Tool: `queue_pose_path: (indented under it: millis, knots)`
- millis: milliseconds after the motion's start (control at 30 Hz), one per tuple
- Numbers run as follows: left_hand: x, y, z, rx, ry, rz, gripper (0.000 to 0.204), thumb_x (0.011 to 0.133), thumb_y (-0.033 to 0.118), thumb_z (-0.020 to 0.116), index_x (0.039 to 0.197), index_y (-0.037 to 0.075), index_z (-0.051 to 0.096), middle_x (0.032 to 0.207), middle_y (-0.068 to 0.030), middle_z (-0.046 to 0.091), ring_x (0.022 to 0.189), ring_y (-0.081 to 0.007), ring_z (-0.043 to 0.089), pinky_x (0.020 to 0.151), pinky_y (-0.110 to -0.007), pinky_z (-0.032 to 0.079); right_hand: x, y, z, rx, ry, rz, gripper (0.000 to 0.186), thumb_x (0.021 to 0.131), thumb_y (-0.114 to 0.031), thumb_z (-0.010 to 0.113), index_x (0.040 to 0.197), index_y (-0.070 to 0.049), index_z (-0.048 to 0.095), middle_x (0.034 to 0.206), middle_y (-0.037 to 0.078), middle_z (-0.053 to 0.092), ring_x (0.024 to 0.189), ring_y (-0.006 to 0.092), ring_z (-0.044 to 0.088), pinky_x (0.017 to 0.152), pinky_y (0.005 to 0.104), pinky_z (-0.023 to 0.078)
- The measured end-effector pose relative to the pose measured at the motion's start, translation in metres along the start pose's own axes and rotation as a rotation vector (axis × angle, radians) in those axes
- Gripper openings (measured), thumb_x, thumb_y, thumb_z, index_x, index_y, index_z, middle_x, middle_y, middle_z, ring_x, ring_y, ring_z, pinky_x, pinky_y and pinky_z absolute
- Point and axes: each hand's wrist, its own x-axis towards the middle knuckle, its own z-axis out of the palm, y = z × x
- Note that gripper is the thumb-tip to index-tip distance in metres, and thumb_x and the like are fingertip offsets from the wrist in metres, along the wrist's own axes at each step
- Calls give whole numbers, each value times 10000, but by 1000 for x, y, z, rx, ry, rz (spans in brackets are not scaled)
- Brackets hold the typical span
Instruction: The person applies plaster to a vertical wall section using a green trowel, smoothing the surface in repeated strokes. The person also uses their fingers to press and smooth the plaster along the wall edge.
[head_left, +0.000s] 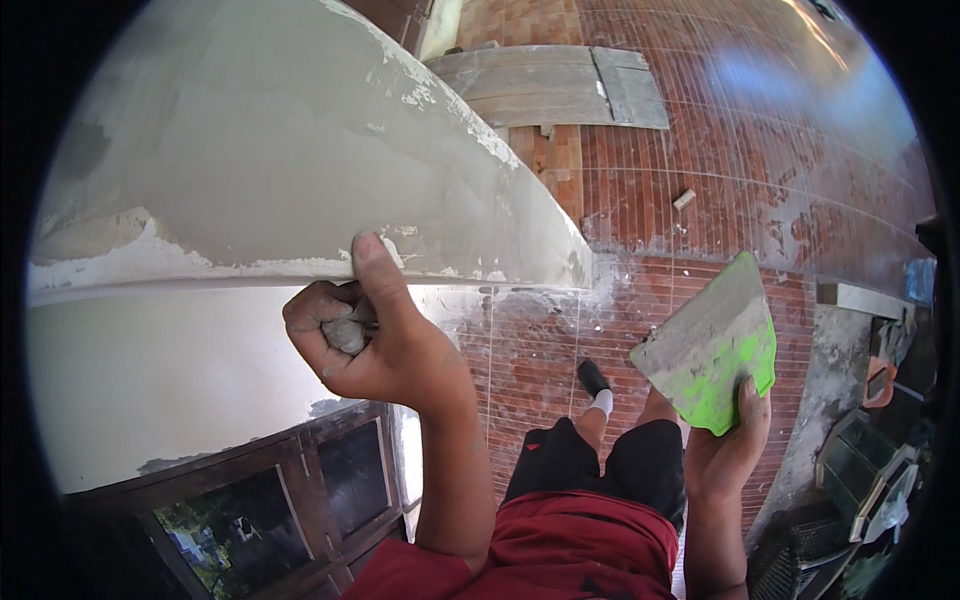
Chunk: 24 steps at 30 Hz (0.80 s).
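My left hand (375, 330) is closed, its fingers curled round a lump of grey putty (347, 335). The thumb sticks up and meets the lower edge of a grey plastered wall section (270, 160), beside a small white patch. My right hand (735, 440) grips a green plastic putty spreader (715, 345) by its lower side, thumb on top. Dried grey putty smears much of the spreader's face. It is held out to the right, apart from the wall section.
Below the plaster are a white wall (180, 370) and dark wooden windows (240, 525). Boards (540, 85) lie at the back on the red tiled floor (640, 285), with a small block (684, 199) nearer. Glass-paned frames (865, 470) and clutter stand at the right.
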Motion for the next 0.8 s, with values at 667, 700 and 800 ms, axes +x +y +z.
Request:
queue_pose_path:
  millis: [667,700,800]
  knots:
    - [1,-9,-20,101,-238,199,477,769,-70,780,853,113,347,972,-31,466,834,-90,522,731,-241,479,26,-2,28,13,-74,85,364,981,-123,533,1313,18,481,1223,123,613,1103,199,629,942,337,519]
    - [1,-8,-21,68,-244,168,473,767,-72,777,852,111,349,987,-32,462,826,-89,523,719,-242,482,27,-3,30,12,-82,93,365,982,-125,534,1314,19,480,1224,123,612,1103,200,630,942,337,519]
    - [1,-8,-24,31,-277,115,462,762,-71,775,850,105,357,1015,-33,458,811,-83,524,681,-237,487,29,-8,37,12,-99,119,366,987,-132,537,1315,20,476,1224,122,610,1101,199,630,944,339,519]
